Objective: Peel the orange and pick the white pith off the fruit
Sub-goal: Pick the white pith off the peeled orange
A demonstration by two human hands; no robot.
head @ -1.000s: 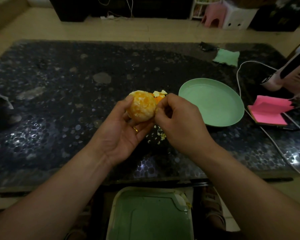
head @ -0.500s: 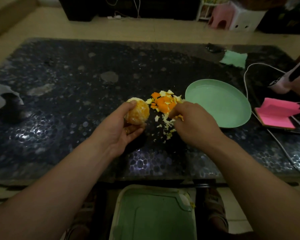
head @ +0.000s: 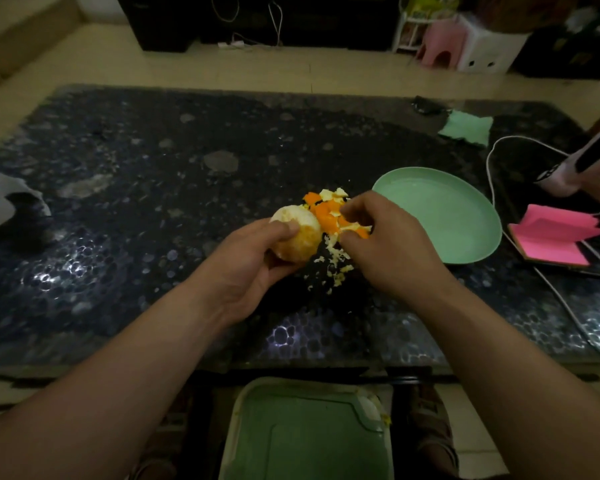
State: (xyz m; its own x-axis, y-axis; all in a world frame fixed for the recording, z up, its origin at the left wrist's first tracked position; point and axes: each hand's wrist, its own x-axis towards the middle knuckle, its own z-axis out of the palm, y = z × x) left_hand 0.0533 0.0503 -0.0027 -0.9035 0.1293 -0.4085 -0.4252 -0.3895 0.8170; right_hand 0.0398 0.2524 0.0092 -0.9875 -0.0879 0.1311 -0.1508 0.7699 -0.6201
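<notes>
Step in hand, as judged: pith removal, the rind being already off. The peeled orange (head: 300, 237) is gripped in the left hand (head: 253, 268), thumb over its top and fingers curled beneath, just above the dark table (head: 153, 202). The right hand (head: 392, 247) is apart from the fruit, its fingers curled down over the pile of peel pieces (head: 326, 213) and pith scraps (head: 336, 261) just beside it; whether it pinches a fragment cannot be told. Pale pith shows on the orange's upper face, so the next move calls for the right hand at that patch, with a fine fingertip pinch.
</notes>
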